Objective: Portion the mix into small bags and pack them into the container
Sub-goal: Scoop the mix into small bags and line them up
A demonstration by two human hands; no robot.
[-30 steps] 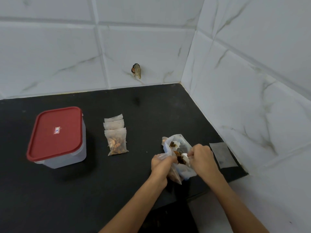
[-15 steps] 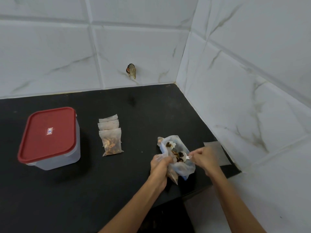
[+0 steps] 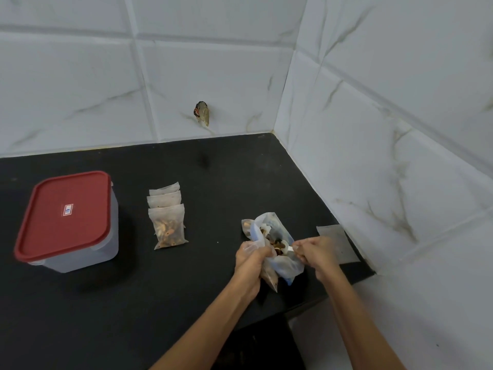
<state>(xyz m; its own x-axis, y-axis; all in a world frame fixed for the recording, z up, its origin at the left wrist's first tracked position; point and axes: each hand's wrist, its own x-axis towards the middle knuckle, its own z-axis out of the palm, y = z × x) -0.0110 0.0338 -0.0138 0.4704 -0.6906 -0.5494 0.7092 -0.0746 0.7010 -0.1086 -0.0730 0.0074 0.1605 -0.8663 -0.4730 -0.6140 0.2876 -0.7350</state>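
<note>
An open plastic bag of brown mix (image 3: 272, 231) lies on the black counter (image 3: 186, 263) near its front right corner. My left hand (image 3: 252, 259) grips a small clear bag (image 3: 270, 276) that hangs down beside the big bag. My right hand (image 3: 316, 253) pinches a small white spoon (image 3: 286, 248) whose bowl is in the mix. Three small filled bags (image 3: 167, 217) lie overlapped in a row at mid-counter. A clear container with a red lid (image 3: 66, 220) stands shut at the left.
An empty small bag (image 3: 338, 244) lies flat by the right wall. White tiled walls meet in the corner behind the counter, and a small broken spot (image 3: 202, 116) marks the back wall. The counter's front edge runs just under my wrists.
My right hand has drawn back to the right, off the big bag's mouth, and the white spoon shows between my fingers. The left hand stays put with the small bag.
</note>
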